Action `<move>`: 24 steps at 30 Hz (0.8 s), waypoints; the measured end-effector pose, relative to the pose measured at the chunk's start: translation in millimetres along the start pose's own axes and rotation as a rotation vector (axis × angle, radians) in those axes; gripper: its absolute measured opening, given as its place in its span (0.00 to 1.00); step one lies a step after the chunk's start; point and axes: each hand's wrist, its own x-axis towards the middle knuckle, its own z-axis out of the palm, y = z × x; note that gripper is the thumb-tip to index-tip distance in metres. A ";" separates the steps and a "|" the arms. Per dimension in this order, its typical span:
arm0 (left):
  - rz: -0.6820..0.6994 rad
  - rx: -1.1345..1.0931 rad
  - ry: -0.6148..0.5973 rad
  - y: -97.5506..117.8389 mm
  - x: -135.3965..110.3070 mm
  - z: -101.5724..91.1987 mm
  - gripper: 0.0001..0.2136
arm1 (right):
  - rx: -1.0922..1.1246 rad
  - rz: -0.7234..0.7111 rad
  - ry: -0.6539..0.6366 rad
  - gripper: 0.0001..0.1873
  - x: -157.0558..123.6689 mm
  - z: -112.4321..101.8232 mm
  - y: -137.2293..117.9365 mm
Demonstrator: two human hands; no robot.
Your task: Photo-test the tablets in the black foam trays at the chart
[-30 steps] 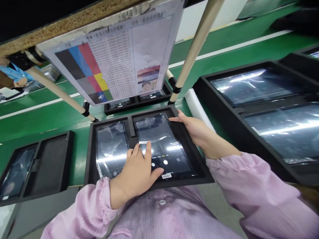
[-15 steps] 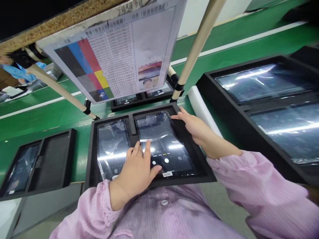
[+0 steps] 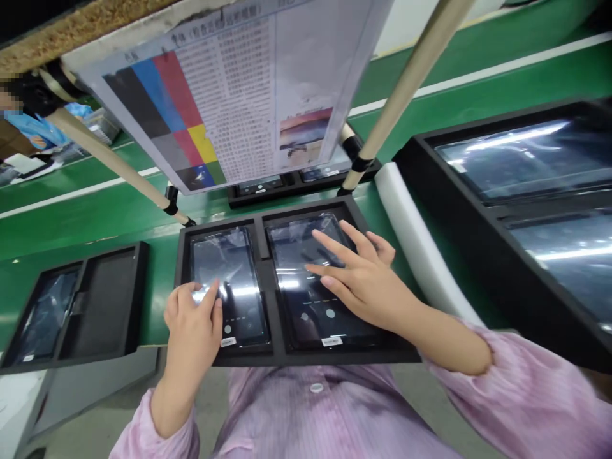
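A side tray [image 3: 139, 299] lies left of the left hand [image 3: 192, 328], which is unclosed and grips nothing, index finger extended. Under its fingertips is the left tablet [image 3: 229, 255], seated in the black tray [image 3: 315, 359]. The right tablet [image 3: 306, 292], in the same tray, lies beneath the right hand [image 3: 368, 280], whose fingers are spread wide, holding nothing. Fingertip contact cannot be determined. Right of this hand lies a white strip [image 3: 425, 245].

Glossy green surface [image 3: 157, 280], white stripe [image 3: 478, 76] running across behind, 2 long beige poles [image 3: 411, 83], rough-edged board [image 3: 119, 29] up top, grey floor [image 3: 414, 392] below.
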 end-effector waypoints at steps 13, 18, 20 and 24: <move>-0.003 -0.024 0.071 -10.2 -4.0 24.8 0.18 | -0.010 0.241 0.128 0.21 -37.8 -5.0 8.1; 0.080 -0.091 0.054 -4.4 -10.9 22.2 0.17 | -0.022 0.267 0.147 0.20 -46.3 -1.9 8.6; 0.092 -0.087 0.050 1.2 -11.9 20.5 0.17 | -0.017 0.245 0.162 0.20 -44.9 -1.9 7.2; 0.104 -0.074 0.051 11.9 -10.2 16.2 0.17 | -0.047 0.224 0.146 0.20 -41.4 -0.5 5.4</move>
